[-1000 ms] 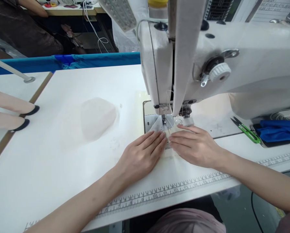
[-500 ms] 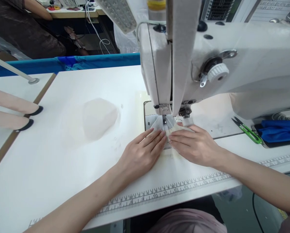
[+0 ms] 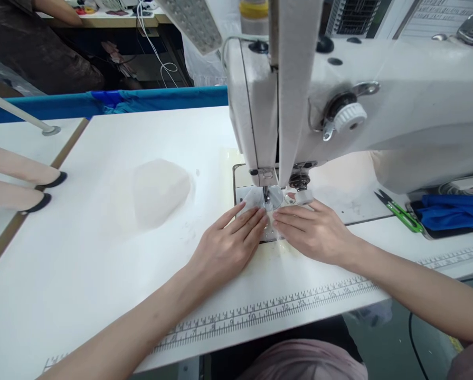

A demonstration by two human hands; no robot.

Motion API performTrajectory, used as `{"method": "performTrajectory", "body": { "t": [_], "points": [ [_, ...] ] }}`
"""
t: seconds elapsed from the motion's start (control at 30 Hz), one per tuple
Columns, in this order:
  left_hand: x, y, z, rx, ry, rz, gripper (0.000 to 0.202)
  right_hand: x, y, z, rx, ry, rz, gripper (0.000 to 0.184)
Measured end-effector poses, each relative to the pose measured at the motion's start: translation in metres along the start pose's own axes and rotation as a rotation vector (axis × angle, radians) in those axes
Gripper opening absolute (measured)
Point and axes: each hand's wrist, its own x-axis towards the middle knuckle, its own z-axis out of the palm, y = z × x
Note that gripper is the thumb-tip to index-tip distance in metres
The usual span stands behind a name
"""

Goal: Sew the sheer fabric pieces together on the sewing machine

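Note:
A thin, see-through white piece of fabric [image 3: 253, 197] lies under the presser foot [image 3: 266, 195] of a white sewing machine [image 3: 250, 105]. My left hand [image 3: 229, 244] rests flat on the near part of this fabric, fingers stretched toward the foot. Just right of it, my right hand [image 3: 313, 232] lies with fingers extended, its fingertips at the fabric's right side by the needle plate [image 3: 242, 179]. Both hands are open, palms down. Their fingers cover much of the fabric's near end, so its full shape is hidden.
Another sheer piece of cloth [image 3: 163, 192] lies on the white table [image 3: 102, 295] at left. Green thread snips [image 3: 405, 215] and blue cloth [image 3: 454, 212] are at right. A printed ruler [image 3: 252, 316] follows the front edge. Two beige posts [image 3: 18, 163] stand left. A co-worker's arm [image 3: 58, 10] shows beyond.
My hands have edged slightly forward toward the presser foot with the sheer fabric, and a little more of it shows beside the foot. The whole view has shifted slightly.

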Motion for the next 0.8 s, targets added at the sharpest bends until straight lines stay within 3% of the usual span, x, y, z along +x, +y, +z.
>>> {"method": "performTrajectory", "body": {
  "t": [0.33, 0.8],
  "points": [
    [0.0004, 0.001, 0.0006, -0.016, -0.001, -0.01, 0.031, -0.0013, -0.0012, -0.0001, -0.005, -0.011, -0.016, 0.021],
    [0.0043, -0.0009, 0.0043, -0.002, 0.002, -0.096, 0.033, 0.0001, -0.0009, 0.0071, -0.003, -0.025, 0.086, 0.024]
  ]
}}
